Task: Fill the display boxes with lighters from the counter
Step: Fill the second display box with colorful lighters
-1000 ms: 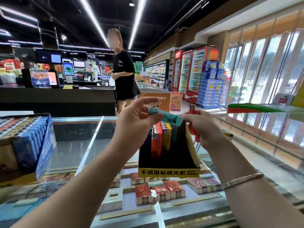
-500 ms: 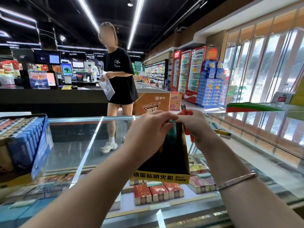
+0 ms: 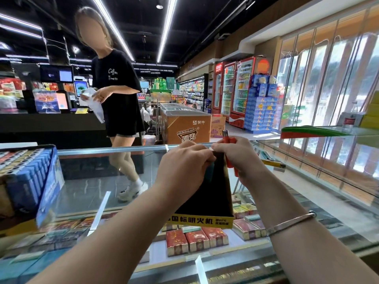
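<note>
On the glass tabletop (image 3: 127, 193) stands the black display box (image 3: 213, 201) with a yellow front strip, its near part showing dark and unfilled. Over its far end the left hand (image 3: 184, 171) curls round a teal lighter (image 3: 209, 172), of which only a sliver shows, pushing it down into the box. The right hand (image 3: 242, 158) grips a couple of red lighters (image 3: 229, 140) upright beside the box's right wall. To seat the teal one well, I would keep it upright and lower it straight into its slot, steadying the box wall with the right hand. A yellow lighter (image 3: 273, 163) lies on the tabletop just beyond, likely next.
</note>
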Demonstrator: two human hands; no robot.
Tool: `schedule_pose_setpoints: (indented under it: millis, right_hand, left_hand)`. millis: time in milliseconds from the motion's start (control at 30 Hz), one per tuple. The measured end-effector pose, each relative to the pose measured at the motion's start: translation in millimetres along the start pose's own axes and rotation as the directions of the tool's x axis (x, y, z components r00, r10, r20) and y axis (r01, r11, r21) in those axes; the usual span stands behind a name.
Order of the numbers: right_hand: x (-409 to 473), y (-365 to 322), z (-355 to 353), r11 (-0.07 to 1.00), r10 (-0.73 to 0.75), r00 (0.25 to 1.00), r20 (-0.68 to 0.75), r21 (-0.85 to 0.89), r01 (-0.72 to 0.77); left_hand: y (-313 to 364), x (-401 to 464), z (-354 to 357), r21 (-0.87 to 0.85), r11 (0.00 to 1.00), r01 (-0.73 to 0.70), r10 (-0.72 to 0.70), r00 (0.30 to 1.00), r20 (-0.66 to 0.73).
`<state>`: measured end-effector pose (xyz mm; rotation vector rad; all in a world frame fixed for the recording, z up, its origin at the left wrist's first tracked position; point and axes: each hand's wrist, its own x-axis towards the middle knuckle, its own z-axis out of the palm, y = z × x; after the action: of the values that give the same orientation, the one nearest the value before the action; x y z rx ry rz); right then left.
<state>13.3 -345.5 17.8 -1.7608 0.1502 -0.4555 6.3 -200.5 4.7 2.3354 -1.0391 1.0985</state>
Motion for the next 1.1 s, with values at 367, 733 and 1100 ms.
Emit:
schedule_pose_setpoints:
  millis: [367,733,1100]
  right_hand:
    - [-1,-6,-8,0.967,-0.226,0.933,-0.281,0.049,0.249]
    - [-19,-9,13,0.444,-0.748,0.656,0.100,-0.659,0.607]
    - [-16,-7,18,0.448,-0.725,0.656,0.210,-0.580,0.681]
  left_hand:
    - [-15,-8,-7,-0.045,0.997,0.059,-0.048,0.975,0.219]
    - [-14,-2,-24,-0.606,0.747,0.273,-0.312,0.949,0.044]
    - [-19,0,-30,-0.732,0.607,0.309,-0.403,0.914,0.052]
